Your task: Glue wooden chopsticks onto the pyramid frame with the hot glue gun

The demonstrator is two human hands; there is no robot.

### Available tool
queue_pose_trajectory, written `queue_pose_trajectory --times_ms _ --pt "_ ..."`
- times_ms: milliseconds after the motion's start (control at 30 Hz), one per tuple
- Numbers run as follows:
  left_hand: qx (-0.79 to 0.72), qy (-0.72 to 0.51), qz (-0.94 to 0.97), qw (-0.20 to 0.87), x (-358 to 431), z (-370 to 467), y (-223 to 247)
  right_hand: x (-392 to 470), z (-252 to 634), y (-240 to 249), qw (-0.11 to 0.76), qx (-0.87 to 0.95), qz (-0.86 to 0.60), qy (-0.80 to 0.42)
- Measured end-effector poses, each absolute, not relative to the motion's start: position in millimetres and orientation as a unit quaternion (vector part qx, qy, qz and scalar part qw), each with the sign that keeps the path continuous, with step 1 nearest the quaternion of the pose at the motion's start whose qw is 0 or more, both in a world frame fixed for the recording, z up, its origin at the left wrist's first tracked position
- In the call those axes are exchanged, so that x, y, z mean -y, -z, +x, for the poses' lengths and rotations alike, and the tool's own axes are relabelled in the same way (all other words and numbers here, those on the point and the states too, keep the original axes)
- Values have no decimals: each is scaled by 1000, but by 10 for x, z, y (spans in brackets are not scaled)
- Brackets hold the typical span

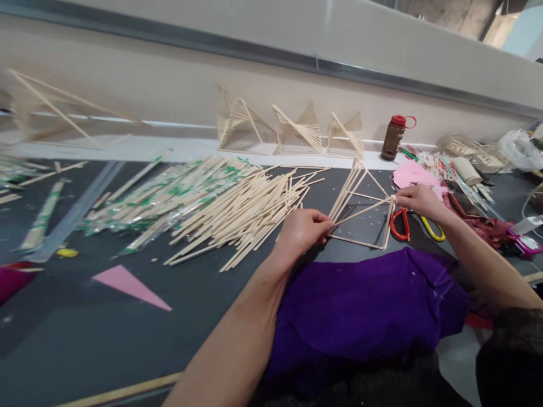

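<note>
stick frame (358, 242) appeared to rest on the dark counter (212, 333), just left of a red handle (408, 227). your left hand (302, 232) pinched its left corner, your right hand (418, 200) its upper right, each grip closed on wood; light, even pressure seemed best, keeping stick ends aligned.

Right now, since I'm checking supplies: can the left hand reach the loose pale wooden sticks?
Probably yes: the left hand is beside those sticks, nothing visible between, though it's pinching the angular wooden frame.

Soft, fairly even light; blur smears the left edge, centre sharper.
</note>
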State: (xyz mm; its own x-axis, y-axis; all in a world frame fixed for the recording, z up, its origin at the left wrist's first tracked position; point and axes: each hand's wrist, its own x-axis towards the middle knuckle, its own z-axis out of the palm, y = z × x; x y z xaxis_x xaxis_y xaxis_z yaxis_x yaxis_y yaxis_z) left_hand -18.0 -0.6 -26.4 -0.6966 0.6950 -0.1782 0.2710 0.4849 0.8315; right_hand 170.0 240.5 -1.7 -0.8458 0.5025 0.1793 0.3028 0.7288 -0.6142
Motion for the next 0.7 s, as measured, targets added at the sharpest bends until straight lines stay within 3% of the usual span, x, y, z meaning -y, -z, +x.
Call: queue_pose_trajectory --times_ms 267,433,700 --pt "-817 -416 311 249 -14 -159 262 -2414 1922 253 224 900 -266 -263" --pt "-828 -395 308 251 -6 -129 216 -2592 1537 80 321 859 -231 -326" --pt "-829 -387 315 253 -12 -142 225 -2526 898 -129 246 851 -174 -429"
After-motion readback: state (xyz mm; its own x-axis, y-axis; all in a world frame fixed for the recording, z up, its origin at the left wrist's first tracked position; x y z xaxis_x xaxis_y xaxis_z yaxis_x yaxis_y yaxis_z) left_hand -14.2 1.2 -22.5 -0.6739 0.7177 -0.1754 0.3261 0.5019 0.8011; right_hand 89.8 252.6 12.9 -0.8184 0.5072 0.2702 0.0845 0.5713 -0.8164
